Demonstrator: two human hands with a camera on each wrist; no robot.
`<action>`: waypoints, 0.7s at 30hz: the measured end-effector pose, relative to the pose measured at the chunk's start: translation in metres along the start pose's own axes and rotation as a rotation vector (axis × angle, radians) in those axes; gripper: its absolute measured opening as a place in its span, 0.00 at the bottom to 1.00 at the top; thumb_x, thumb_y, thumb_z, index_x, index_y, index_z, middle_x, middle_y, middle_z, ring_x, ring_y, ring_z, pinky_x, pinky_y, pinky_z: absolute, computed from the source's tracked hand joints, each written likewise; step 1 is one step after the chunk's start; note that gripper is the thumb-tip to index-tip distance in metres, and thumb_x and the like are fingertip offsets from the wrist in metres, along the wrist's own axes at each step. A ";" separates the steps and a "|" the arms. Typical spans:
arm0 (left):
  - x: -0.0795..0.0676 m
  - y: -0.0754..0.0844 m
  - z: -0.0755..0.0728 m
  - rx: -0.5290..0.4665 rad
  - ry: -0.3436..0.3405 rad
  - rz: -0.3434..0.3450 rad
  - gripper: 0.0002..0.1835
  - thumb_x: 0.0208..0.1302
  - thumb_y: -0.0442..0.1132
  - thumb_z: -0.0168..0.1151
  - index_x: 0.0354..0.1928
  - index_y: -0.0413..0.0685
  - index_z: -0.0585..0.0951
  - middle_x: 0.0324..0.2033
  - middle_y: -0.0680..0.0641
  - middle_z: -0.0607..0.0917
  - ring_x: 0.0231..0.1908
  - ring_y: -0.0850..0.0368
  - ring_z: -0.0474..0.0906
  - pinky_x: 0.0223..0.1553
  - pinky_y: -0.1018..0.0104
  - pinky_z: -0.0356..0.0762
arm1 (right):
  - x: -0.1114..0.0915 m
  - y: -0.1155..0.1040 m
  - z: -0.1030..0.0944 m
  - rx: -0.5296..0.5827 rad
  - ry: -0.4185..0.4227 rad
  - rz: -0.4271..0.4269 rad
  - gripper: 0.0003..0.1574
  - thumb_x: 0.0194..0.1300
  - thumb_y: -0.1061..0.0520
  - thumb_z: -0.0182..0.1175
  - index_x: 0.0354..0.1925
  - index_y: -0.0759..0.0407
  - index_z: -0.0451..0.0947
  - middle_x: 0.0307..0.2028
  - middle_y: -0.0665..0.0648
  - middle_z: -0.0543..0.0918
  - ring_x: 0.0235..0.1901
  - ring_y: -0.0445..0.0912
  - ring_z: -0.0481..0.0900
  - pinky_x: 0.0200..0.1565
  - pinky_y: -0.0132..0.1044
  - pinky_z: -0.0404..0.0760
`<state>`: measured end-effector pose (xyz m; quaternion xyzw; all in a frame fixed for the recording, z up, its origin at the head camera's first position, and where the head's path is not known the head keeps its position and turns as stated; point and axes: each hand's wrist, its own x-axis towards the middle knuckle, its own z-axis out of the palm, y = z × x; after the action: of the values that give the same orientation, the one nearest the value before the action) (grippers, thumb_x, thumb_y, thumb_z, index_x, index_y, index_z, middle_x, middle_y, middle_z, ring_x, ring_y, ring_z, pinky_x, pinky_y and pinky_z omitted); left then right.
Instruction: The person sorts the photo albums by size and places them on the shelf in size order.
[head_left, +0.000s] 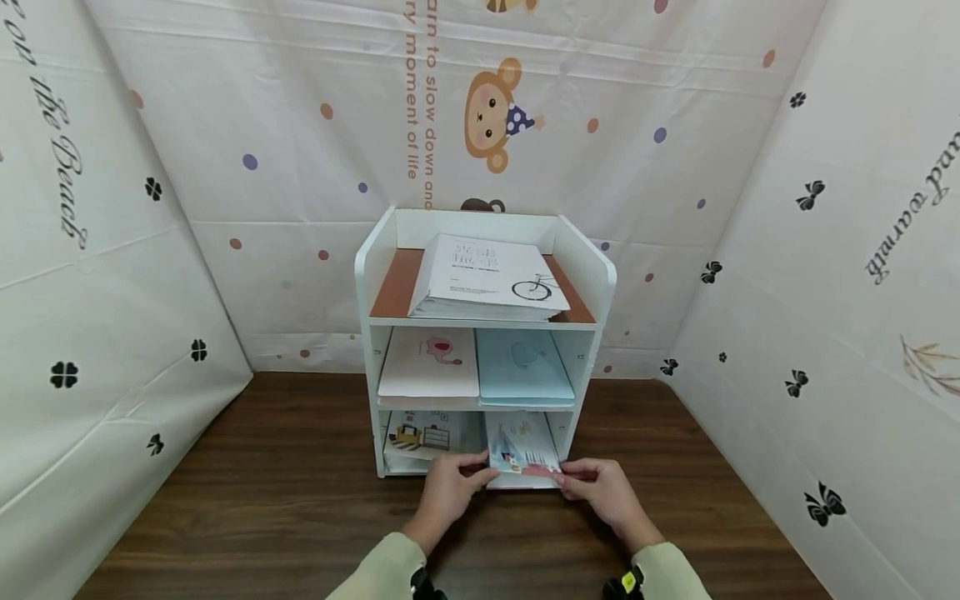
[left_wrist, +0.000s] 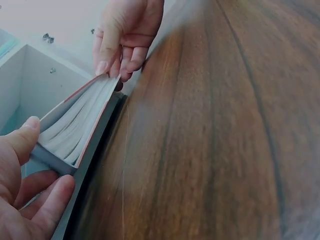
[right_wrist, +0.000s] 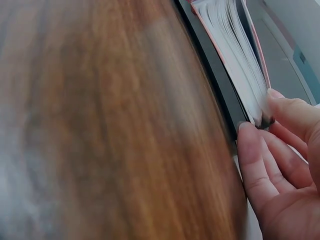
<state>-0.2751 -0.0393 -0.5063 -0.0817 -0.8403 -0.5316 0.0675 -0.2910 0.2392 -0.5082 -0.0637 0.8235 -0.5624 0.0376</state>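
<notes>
A thick book (head_left: 522, 440) with a light blue and pink illustrated cover lies in the lower right part of the white shelf (head_left: 606, 292). My left hand (head_left: 448, 492) grips its front left corner, thumb above and fingers below. At the front right corner, my right hand (head_left: 606, 493) pinches the book between thumb and fingers. Seen from the left wrist, the page edges of the book (left_wrist: 82, 122) face outward between the left hand (left_wrist: 30, 185) and the right hand (left_wrist: 131, 35). The right wrist view shows the right hand (right_wrist: 285, 155) at one end of the pages.
A stack of white books (head_left: 491, 279) lies on the top board. Pink-white (head_left: 429, 362) and pale blue books (head_left: 523, 362) fill the middle level. Beside the held book, a book with a yellow truck (head_left: 420, 436) lies lower left. The shelf stands on a brown wooden table (head_left: 300, 475).
</notes>
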 end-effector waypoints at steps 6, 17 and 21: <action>-0.002 0.004 -0.001 0.003 -0.010 0.041 0.17 0.58 0.49 0.65 0.48 0.55 0.84 0.38 0.52 0.88 0.26 0.65 0.81 0.23 0.73 0.77 | 0.002 -0.002 0.002 0.005 0.057 0.019 0.17 0.52 0.56 0.70 0.40 0.63 0.84 0.38 0.61 0.85 0.30 0.48 0.84 0.32 0.36 0.85; 0.001 0.008 -0.002 -0.007 0.045 -0.002 0.09 0.58 0.44 0.67 0.39 0.53 0.88 0.30 0.54 0.88 0.24 0.62 0.81 0.22 0.72 0.77 | 0.007 -0.003 0.004 -0.008 0.122 0.035 0.12 0.51 0.56 0.71 0.36 0.60 0.86 0.37 0.59 0.86 0.31 0.47 0.84 0.33 0.36 0.85; 0.002 0.009 -0.001 -0.007 0.073 0.002 0.07 0.57 0.43 0.68 0.36 0.52 0.88 0.30 0.53 0.88 0.23 0.63 0.81 0.21 0.72 0.77 | 0.009 -0.003 0.004 -0.022 0.136 0.038 0.11 0.50 0.56 0.71 0.35 0.59 0.86 0.36 0.58 0.86 0.30 0.47 0.84 0.32 0.35 0.84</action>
<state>-0.2749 -0.0365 -0.4979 -0.0632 -0.8353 -0.5373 0.0984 -0.2988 0.2329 -0.5073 -0.0099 0.8315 -0.5554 -0.0084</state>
